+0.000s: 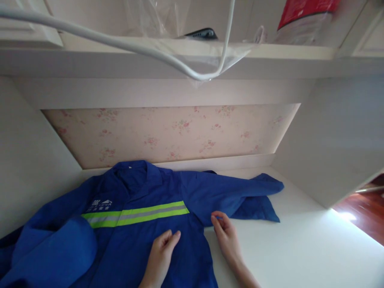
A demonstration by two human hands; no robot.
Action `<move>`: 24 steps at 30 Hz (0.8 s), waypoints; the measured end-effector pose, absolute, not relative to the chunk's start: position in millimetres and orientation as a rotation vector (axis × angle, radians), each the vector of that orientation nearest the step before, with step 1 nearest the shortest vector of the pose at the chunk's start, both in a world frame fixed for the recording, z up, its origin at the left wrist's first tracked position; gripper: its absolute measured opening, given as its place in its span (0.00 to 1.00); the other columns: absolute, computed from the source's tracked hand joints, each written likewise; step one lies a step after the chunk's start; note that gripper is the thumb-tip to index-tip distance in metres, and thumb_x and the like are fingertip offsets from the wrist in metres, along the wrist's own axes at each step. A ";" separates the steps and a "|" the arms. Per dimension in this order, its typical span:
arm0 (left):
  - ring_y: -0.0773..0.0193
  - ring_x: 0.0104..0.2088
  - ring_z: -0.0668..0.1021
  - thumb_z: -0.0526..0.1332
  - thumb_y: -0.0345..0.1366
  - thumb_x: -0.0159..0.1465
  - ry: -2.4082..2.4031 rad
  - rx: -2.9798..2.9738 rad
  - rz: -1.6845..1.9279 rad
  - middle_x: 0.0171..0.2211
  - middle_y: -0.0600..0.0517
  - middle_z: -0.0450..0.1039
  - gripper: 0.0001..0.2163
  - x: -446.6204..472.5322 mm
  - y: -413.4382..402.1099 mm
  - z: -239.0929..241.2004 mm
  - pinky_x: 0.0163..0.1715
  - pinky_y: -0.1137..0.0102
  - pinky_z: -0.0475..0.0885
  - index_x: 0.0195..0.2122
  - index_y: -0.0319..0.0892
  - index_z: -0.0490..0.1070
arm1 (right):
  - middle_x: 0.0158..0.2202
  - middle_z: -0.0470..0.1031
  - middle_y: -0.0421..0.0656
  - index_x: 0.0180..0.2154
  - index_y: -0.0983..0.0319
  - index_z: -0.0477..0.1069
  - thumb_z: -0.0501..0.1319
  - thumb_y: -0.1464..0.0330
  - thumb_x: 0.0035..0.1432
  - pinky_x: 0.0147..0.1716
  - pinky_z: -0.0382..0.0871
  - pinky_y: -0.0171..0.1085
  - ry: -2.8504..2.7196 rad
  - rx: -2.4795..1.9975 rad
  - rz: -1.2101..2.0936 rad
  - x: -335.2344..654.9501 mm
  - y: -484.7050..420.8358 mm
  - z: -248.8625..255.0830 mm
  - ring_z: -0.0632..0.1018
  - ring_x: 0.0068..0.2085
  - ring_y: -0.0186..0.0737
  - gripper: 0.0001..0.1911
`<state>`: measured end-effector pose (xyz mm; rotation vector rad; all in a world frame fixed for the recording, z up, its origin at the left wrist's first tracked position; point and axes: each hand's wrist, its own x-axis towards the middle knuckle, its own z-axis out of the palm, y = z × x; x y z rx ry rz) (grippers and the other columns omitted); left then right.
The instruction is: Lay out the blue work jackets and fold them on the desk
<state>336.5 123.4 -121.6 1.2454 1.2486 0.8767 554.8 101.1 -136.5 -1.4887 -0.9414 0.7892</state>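
A blue work jacket (144, 248) lies spread front up on the white surface, with a yellow-green and grey reflective stripe (150, 214) across its chest. White lettering (100, 205) marks one side of the chest. My left hand (160, 254) is over the lower front of the jacket, its fingers curled in and thumb pressed against them; whatever may be inside is hidden. At the underarm edge of the right-hand sleeve (222, 192), my right hand (227, 236) is closed in a pinch, with blue cloth showing between thumb and forefinger. The other sleeve (57, 252) is bunched at lower left.
White side panels (324, 136) and a floral back panel (180, 132) enclose the surface. Overhead, a shelf (270, 52) holds clear plastic bags, a dark object (204, 34) and a red-and-clear package (309, 20). A white cable (120, 42) hangs down in front. Reddish flooring (363, 212) shows at right.
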 end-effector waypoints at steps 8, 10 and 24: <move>0.70 0.21 0.52 0.60 0.53 0.60 1.270 1.314 0.851 0.19 0.61 0.45 0.24 336.9 118.4 -113.9 0.21 0.71 0.50 0.20 0.46 0.47 | 0.18 0.62 0.34 0.39 0.60 0.71 0.58 0.49 0.57 0.20 0.50 0.34 -0.961 -1.522 0.757 553.0 100.0 -130.2 0.62 0.21 0.35 0.21; 0.70 0.22 0.53 0.60 0.53 0.60 1.268 1.335 0.855 0.19 0.61 0.45 0.24 337.6 117.9 -111.5 0.22 0.71 0.51 0.20 0.46 0.47 | 0.19 0.65 0.35 0.41 0.60 0.73 0.58 0.48 0.57 0.20 0.52 0.34 -0.948 -1.525 0.747 552.4 99.3 -129.2 0.64 0.21 0.36 0.23; 0.68 0.23 0.52 0.58 0.54 0.61 1.277 1.378 0.809 0.20 0.60 0.45 0.24 340.5 116.9 -103.9 0.24 0.69 0.51 0.20 0.46 0.47 | 0.22 0.69 0.39 0.39 0.61 0.74 0.55 0.46 0.58 0.25 0.58 0.36 -1.071 -1.678 0.768 558.2 94.0 -129.2 0.67 0.25 0.38 0.26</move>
